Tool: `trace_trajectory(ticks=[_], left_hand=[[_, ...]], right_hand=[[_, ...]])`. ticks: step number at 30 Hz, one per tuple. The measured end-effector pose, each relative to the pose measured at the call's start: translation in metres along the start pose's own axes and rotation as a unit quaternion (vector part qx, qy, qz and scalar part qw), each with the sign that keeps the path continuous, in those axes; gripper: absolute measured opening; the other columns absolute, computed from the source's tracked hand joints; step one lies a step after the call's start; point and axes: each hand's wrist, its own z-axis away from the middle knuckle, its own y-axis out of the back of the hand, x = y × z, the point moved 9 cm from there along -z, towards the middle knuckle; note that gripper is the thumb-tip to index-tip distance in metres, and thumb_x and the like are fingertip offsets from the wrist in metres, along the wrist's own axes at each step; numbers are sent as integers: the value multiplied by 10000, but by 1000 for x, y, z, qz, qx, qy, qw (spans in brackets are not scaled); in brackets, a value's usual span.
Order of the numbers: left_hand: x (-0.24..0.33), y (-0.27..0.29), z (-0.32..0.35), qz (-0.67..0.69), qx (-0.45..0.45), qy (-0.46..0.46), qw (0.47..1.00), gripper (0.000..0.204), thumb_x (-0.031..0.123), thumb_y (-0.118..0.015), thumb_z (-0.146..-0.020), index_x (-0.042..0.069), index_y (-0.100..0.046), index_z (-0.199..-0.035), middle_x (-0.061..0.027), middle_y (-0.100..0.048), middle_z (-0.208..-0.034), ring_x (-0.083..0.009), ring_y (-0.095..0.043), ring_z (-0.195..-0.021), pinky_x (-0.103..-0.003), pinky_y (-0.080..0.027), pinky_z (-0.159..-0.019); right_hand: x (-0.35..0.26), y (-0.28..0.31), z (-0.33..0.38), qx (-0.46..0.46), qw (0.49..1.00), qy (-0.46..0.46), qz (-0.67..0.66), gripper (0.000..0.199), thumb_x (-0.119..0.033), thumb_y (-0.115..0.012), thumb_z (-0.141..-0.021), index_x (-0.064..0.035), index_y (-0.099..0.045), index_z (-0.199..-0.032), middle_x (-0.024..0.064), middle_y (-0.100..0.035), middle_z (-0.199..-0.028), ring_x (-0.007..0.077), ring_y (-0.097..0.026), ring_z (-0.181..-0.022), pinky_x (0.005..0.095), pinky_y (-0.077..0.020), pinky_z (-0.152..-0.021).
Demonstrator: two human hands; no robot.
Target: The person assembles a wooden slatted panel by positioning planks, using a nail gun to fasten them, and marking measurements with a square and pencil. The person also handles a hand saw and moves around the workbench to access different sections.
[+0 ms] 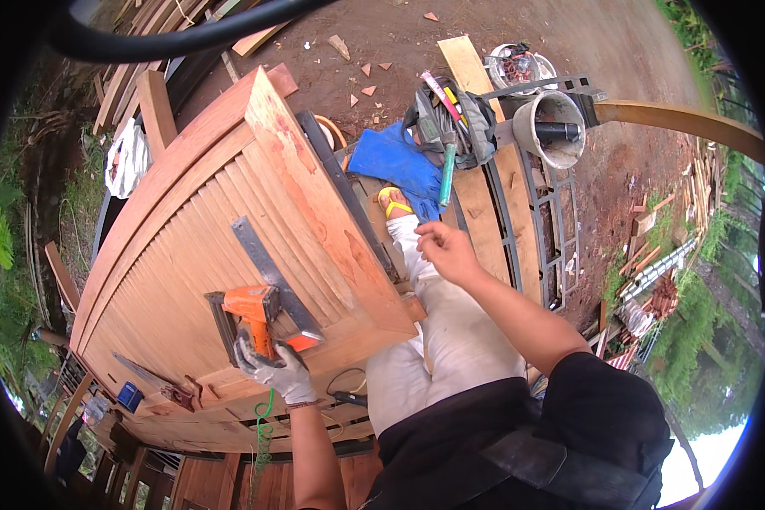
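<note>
One gloved left hand (274, 372) grips the nail gun (248, 301) at eight o'clock, likely heavy, rigid, best held by its handle (261, 337); right hand (452, 253), three o'clock, half-curled, contents unclear.

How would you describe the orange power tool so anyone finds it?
Find the large slatted wooden panel. Over it, the gloved left hand grips the orange power tool beside a flat grey metal bar. Its bulky orange body sets it apart.

The nailer (248, 303) is orange, its hose (264, 411) green.
</note>
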Motion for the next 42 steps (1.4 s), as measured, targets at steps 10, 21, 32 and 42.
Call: trace_trajectory(ticks=[10, 21, 32, 42], left_hand=[[206, -157, -4, -24, -141, -226, 964, 726, 272, -750, -756, 158, -504, -1429, -233, -327, -1529, -504, -213, -1451, -692, -182, -1131], [188, -177, 11, -124, -222, -183, 950, 628, 320, -781, -736, 214, -577, -1320, -371, -251, -1511, -623, -127, -1417, -765, -132, -1082], [183, -178, 14, -128, -239, -173, 947, 580, 357, -774, -742, 241, -607, -1285, -410, -206, -1518, -626, -123, -1421, -762, -110, -1090], [190, -180, 11, -137, -241, -188, 942, 587, 341, -767, -731, 242, -602, -1286, -431, -199, -1506, -622, -125, -1423, -767, -121, -1086]], right_hand=[[195, 139, -208, 129, 940, -159, 272, 341, -260, -664, -815, -21, -706, -1054, 194, -727, -935, 339, -713, -945, 444, -550, -851], [272, 139, -267, 167, 911, -246, 288, 569, -347, -666, -838, 0, -455, -1238, 330, -632, -1142, 457, -633, -1071, 502, -502, -934], [240, 155, -206, 113, 930, -183, 296, 609, -322, -642, -827, -80, -482, -1362, 295, -673, -1043, 454, -653, -986, 522, -516, -860], [211, 93, -228, 19, 923, -143, 356, 646, -270, -652, -824, -42, -460, -1396, 265, -663, -1116, 426, -662, -995, 507, -536, -862]])
